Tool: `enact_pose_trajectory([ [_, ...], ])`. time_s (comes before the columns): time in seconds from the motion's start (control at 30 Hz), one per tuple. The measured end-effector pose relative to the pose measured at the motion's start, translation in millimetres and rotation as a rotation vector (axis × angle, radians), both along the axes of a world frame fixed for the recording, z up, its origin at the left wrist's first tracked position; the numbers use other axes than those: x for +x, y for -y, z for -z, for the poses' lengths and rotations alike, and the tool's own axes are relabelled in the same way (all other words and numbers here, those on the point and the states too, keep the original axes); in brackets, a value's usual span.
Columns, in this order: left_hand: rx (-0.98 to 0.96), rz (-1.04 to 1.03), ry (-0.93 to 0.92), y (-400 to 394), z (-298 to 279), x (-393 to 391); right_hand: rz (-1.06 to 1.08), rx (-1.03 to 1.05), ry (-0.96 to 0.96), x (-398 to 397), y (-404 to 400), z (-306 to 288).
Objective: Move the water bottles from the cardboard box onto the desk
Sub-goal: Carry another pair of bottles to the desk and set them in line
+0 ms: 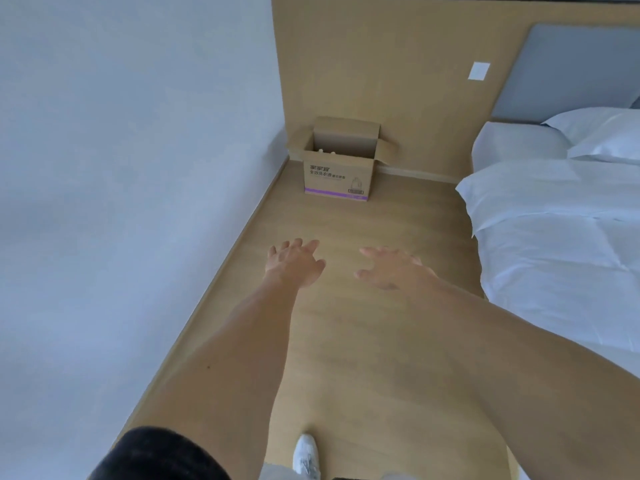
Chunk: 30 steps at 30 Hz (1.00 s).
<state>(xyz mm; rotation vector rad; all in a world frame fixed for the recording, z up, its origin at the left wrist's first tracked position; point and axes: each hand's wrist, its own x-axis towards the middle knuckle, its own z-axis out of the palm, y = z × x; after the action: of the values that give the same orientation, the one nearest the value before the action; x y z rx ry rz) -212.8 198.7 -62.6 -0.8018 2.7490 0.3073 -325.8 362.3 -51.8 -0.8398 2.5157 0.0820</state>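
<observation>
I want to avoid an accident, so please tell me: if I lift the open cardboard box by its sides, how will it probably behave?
The cardboard box looks stiff enough, though its open flaps would likely flop. Small white tops, perhaps bottle caps, show inside, so it may be heavy, and the contents may shift if it is tilted.

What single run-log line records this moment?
left hand: open, empty | right hand: open, empty | cardboard box: open, on floor, ahead | bottle caps: inside
</observation>
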Motion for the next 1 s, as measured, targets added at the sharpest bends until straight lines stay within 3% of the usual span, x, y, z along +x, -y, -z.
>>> enact_pose_trajectory([
  [0.47,0.048,0.060,0.004,148.7,7.3,-140.9,0.079,0.025,0.005,-128.1,139.3,-1.2],
  [1.0,0.008,0.069,0.011,296.6,3.9,-412.1,0.053,-0.044,0.029,-401.6,294.3,16.6],
])
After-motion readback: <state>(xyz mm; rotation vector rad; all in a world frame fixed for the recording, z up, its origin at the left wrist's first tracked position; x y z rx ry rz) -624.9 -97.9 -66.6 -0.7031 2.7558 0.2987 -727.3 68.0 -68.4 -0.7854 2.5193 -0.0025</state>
